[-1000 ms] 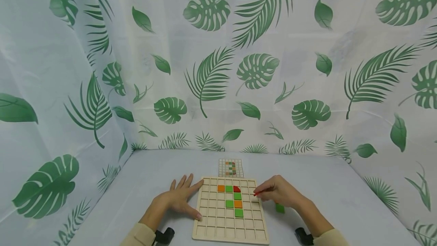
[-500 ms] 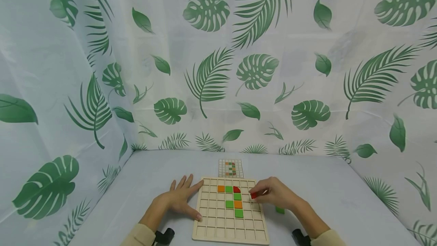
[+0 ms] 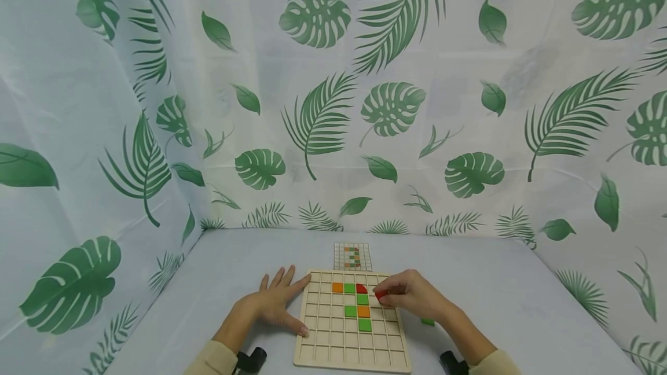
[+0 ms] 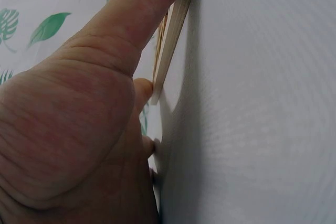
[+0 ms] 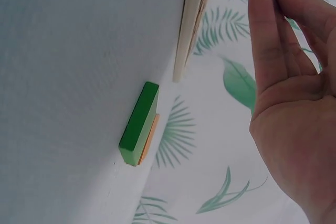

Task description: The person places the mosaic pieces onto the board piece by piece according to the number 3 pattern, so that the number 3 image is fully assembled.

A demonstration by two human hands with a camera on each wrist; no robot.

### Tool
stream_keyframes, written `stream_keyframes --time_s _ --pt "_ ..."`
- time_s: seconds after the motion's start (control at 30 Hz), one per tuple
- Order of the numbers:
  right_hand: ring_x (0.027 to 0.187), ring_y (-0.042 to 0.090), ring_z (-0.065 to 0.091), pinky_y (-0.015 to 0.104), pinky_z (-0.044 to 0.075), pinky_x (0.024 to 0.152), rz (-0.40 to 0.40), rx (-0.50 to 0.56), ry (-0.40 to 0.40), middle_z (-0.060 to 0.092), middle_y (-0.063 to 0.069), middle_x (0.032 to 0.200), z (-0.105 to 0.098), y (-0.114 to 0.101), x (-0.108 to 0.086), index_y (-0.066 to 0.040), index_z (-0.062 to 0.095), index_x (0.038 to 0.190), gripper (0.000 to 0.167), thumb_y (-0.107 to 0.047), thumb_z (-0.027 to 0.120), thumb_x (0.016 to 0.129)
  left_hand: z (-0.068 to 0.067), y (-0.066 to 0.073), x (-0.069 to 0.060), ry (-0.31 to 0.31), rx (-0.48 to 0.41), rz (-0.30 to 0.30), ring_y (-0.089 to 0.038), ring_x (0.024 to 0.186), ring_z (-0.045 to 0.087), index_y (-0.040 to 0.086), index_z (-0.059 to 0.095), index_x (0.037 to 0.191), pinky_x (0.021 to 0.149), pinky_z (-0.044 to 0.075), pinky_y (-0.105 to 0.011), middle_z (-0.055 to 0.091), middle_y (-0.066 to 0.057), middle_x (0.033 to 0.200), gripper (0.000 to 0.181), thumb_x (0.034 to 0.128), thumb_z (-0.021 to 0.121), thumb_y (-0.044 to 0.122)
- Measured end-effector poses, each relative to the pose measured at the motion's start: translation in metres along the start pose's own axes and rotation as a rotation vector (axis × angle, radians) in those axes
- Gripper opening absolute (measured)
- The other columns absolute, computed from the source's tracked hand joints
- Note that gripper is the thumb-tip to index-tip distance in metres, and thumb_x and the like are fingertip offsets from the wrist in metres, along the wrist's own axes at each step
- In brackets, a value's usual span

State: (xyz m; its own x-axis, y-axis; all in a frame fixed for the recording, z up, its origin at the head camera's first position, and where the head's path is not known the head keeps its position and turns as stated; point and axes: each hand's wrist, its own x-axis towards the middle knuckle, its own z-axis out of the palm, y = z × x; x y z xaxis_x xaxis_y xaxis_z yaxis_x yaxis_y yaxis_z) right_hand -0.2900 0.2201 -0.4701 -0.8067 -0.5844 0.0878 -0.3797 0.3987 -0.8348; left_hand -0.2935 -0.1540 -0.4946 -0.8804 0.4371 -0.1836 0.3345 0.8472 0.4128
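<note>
A person's two hands work at a square wooden board [image 3: 328, 355] with a grid of shallow cells, lying on a pale table [image 3: 484, 282]. The left hand [image 3: 274, 301] is spread wide on the left, its index fingertip at the board's far left corner and its thumb on the left edge. The right hand [image 3: 417, 295] pinches a red piece [image 3: 381, 294] between thumb and finger, over the right part of the board.

Seven pieces sit in cells: an orange, a green and a red one with a rounded corner in a row toward the far side; nearer, three greens and another orange. A small card [image 3: 352, 256] printed with a coloured grid lies just beyond the far edge. Right of the board, a green block [image 5: 138, 121] rests on the table, an orange piece [image 5: 149, 140] just beside it. Behind hangs a white, leaf-printed curtain [image 3: 333, 132].
</note>
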Motion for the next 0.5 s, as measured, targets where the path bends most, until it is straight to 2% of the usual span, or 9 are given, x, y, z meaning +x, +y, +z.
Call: stream_keyframes --time_s 0.17,0.3,0.5 --pt "0.079 0.018 0.073 0.025 0.063 0.072 -0.014 -0.019 0.025 0.077 0.011 0.105 0.004 -0.002 0.001 -0.005 0.079 0.11 0.016 -0.007 0.076 0.094 0.0 0.0 0.0 0.0 0.005 -0.002 -0.044 0.162 0.001 0.032 0.026 0.166 0.125 -0.001 -0.073 0.007 -0.02 0.175 0.128 0.0622 0.085 0.077" --pt "0.077 0.021 0.074 0.025 0.063 0.072 -0.008 -0.009 0.001 0.073 0.009 0.103 0.007 -0.003 0.002 -0.005 0.076 0.108 0.013 -0.006 0.075 0.095 0.0 0.0 0.0 -0.002 0.003 -0.002 -0.044 0.162 0.001 0.031 0.026 0.166 0.125 -0.001 -0.073 0.007 -0.02 0.175 0.127 0.0625 0.085 0.077" --pt "0.073 0.011 0.069 0.022 0.059 0.069 -0.019 -0.039 -0.051 0.073 0.005 0.1 0.012 -0.004 0.003 -0.01 0.076 0.102 0.008 -0.011 0.076 0.095 -0.001 0.001 -0.001 -0.005 0.007 0.0 -0.045 0.162 0.001 0.03 0.026 0.166 0.125 -0.001 -0.073 0.007 -0.021 0.175 0.127 0.0631 0.084 0.077"
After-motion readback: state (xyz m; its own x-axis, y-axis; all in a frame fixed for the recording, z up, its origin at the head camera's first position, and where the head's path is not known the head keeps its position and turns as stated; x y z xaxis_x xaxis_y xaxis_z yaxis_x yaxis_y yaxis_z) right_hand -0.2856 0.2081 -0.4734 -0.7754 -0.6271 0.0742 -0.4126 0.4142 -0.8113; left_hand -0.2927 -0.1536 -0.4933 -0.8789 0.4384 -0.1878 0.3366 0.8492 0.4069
